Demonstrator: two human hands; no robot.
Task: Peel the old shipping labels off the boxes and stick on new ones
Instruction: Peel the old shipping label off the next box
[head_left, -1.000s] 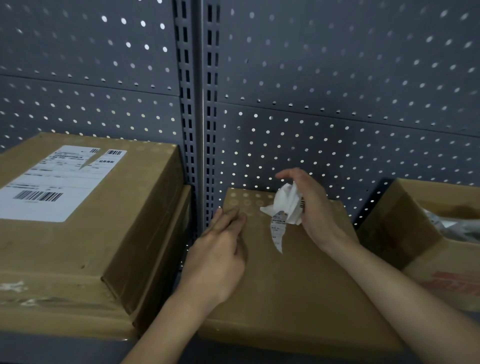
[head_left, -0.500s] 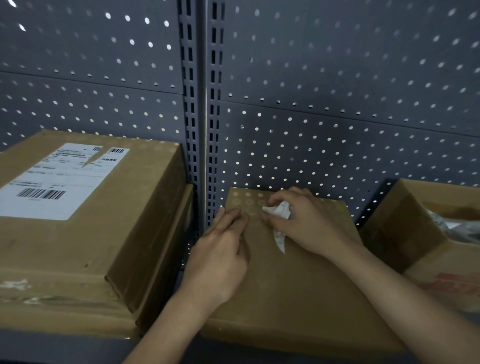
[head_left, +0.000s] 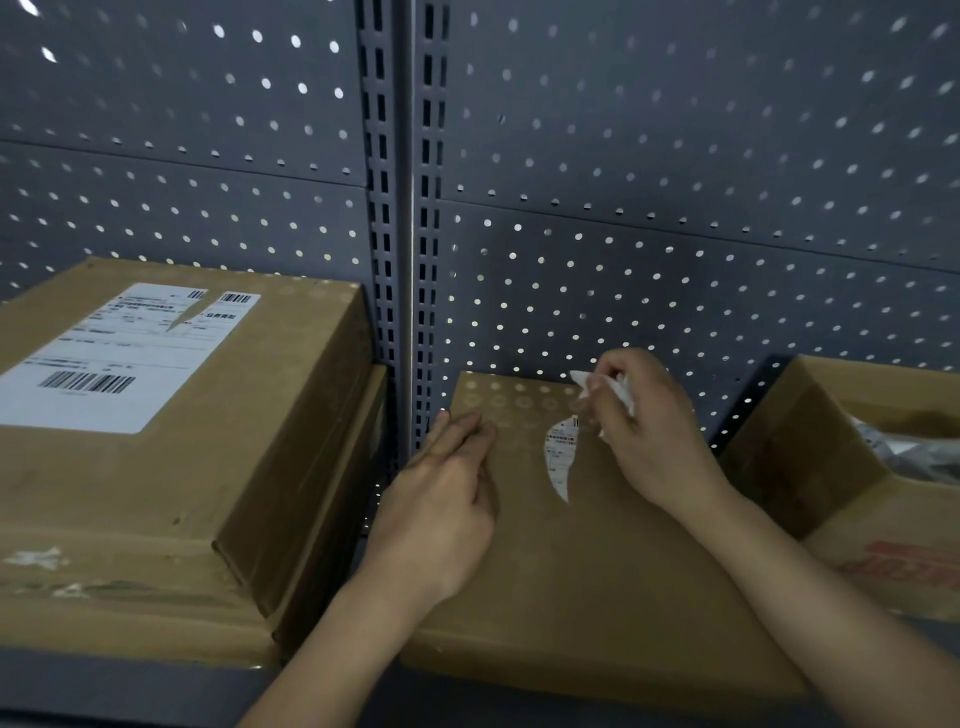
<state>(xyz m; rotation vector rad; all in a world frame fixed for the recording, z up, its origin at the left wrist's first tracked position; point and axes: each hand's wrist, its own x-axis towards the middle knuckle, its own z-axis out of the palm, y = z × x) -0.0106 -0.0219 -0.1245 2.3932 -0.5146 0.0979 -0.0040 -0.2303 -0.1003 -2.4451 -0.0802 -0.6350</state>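
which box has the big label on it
The big left box: a white barcode label sits on its top. The middle box has only a torn sliver; the open right box shows none.

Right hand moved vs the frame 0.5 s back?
Yes. The right hand, gripping the crumpled label, has shifted right, away from the shelf upright, and higher in view, now overlapping the back edge of the box.

The left hand (head_left: 441, 499) rests flat on the middle box (head_left: 597, 571); the right hand (head_left: 644, 431) grips crumpled label paper (head_left: 618, 389) above a stuck scrap (head_left: 560, 457).
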